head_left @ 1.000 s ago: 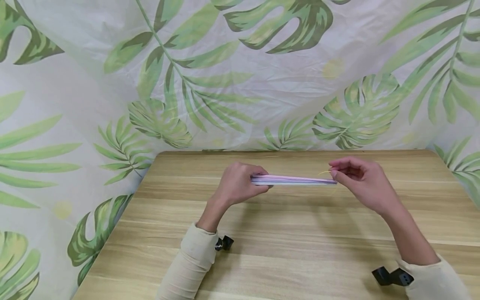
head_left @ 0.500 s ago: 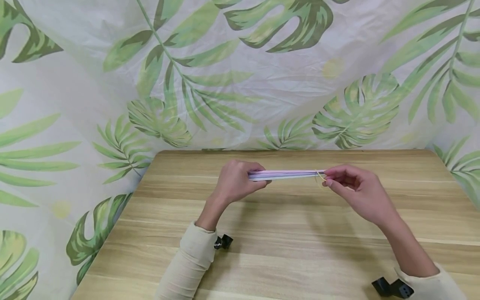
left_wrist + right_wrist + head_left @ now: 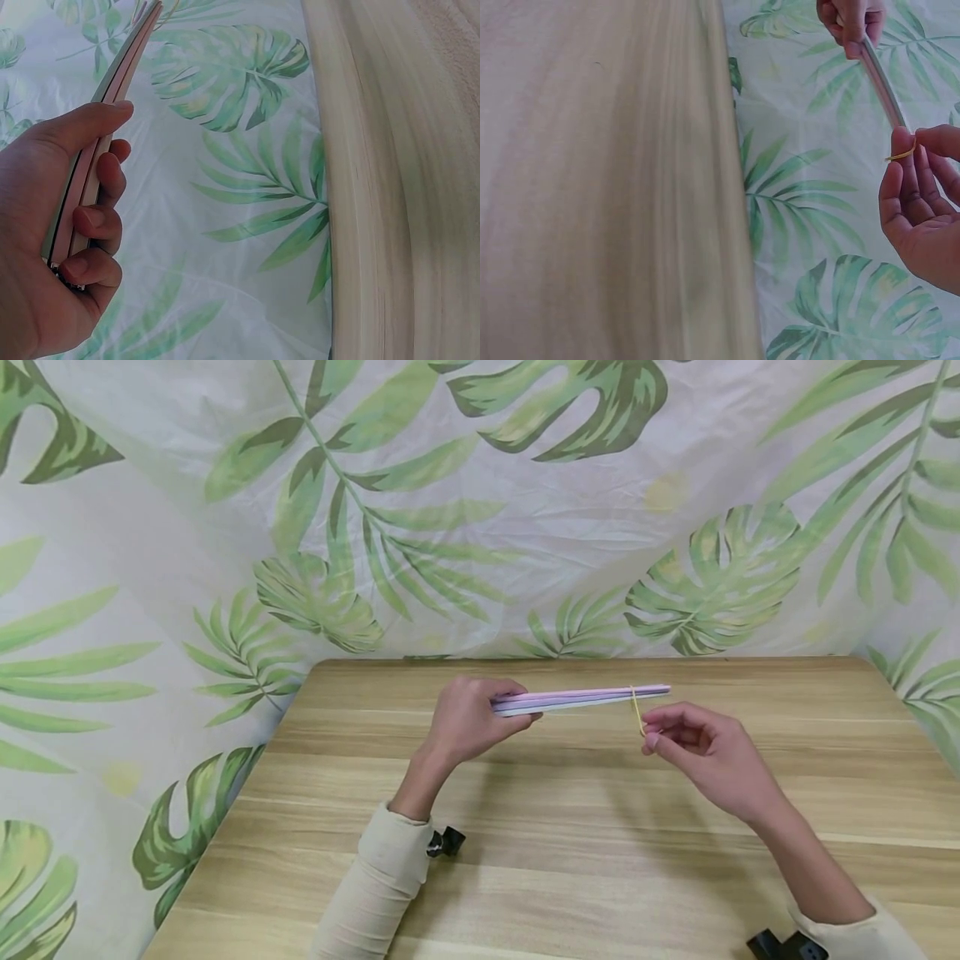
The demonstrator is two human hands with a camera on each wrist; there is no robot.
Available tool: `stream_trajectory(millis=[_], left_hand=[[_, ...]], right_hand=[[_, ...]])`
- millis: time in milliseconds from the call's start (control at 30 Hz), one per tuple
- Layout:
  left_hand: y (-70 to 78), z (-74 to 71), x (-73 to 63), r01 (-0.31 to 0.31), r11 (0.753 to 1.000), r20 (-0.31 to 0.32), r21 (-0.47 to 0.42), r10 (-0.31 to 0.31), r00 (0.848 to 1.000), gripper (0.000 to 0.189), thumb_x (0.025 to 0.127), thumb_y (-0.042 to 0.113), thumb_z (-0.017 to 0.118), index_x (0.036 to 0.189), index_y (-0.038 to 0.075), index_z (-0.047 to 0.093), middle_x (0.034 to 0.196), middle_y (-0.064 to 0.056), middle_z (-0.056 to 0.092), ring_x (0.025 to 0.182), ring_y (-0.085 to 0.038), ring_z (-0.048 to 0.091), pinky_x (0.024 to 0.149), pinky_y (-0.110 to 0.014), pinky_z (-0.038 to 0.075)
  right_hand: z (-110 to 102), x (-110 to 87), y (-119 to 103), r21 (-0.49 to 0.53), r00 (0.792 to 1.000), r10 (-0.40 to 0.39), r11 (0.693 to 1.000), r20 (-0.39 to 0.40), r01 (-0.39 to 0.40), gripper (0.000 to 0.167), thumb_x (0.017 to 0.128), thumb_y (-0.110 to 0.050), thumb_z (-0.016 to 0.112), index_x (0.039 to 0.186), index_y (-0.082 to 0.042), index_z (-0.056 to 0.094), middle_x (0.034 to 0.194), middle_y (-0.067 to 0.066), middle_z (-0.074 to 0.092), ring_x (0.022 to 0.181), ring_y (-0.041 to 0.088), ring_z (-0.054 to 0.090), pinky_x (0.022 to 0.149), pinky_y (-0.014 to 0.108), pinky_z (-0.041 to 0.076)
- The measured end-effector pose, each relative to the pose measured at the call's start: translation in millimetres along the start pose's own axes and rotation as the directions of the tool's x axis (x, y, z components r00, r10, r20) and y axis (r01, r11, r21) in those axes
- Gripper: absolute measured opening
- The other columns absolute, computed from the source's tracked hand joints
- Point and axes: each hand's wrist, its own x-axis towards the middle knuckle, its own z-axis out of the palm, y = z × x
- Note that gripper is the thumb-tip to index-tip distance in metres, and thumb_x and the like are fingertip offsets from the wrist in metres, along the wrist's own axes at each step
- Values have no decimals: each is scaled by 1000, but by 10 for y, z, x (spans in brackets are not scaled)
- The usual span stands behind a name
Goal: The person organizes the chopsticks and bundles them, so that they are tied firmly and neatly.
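My left hand (image 3: 467, 720) grips the thick ends of a bundle of slim, tapered pastel chopsticks (image 3: 573, 698), thumb on one side and fingers curled round the other. Pink, lilac and pale blue show along the bundle, which is held level above the table, thin ends to the right. A yellow rubber band (image 3: 636, 710) loops over the bundle near those thin ends. Below them, my right hand (image 3: 697, 752) pinches the band between thumb and fingertips and stretches it downward. In the right wrist view the band (image 3: 901, 156) lies across the fingers.
Beneath both hands is a wood-grain table (image 3: 555, 860). Behind it and to the left hangs a pale leaf-print cloth (image 3: 570, 543). A small black camera sits at the left cuff (image 3: 446, 842) and another at the right cuff (image 3: 787, 945).
The rubber band has gone from beside the thin ends to round the chopsticks. My right hand moved left, then pulled the band down. The thin ends of the bundle rose.
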Motion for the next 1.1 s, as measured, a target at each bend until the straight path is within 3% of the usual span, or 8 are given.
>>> stream_trajectory(millis=[167, 500, 833, 1100], left_hand=[[-2, -6, -5, -12, 1000, -14, -2, 12, 1000, 23, 82, 32, 93, 98, 17, 86, 86, 3, 82, 66, -8, 66, 64, -29, 53], [13, -3, -4, -30, 999, -22, -28, 30, 999, 22, 83, 32, 93, 98, 18, 86, 85, 5, 82, 64, -4, 64, 63, -26, 51], [44, -15, 3, -60, 996, -28, -72, 58, 998, 19, 82, 29, 93, 95, 18, 86, 82, 7, 81, 64, -3, 64, 64, -24, 50], [58, -23, -1, -39, 997, -19, -71, 38, 999, 19, 81, 30, 93, 95, 19, 86, 81, 8, 81, 64, -2, 64, 64, -24, 50]], right_hand=[[32, 11, 76, 48, 1000, -1, 999, 26, 0, 22, 105, -8, 67, 126, 1, 69, 104, -2, 78, 93, 11, 78, 81, 24, 62], [69, 58, 152, 154, 997, 66, 985, 48, -72, 28, 111, -17, 59, 128, 4, 66, 104, -4, 78, 96, 11, 78, 86, 28, 63], [75, 64, 187, 226, 994, 94, 968, 55, -104, 24, 111, -15, 59, 123, 5, 65, 101, -2, 78, 91, 12, 79, 79, 29, 64], [106, 47, 185, 160, 995, 80, 983, 52, -88, 23, 106, -11, 68, 123, 4, 67, 101, -5, 80, 91, 13, 80, 73, 35, 65]])
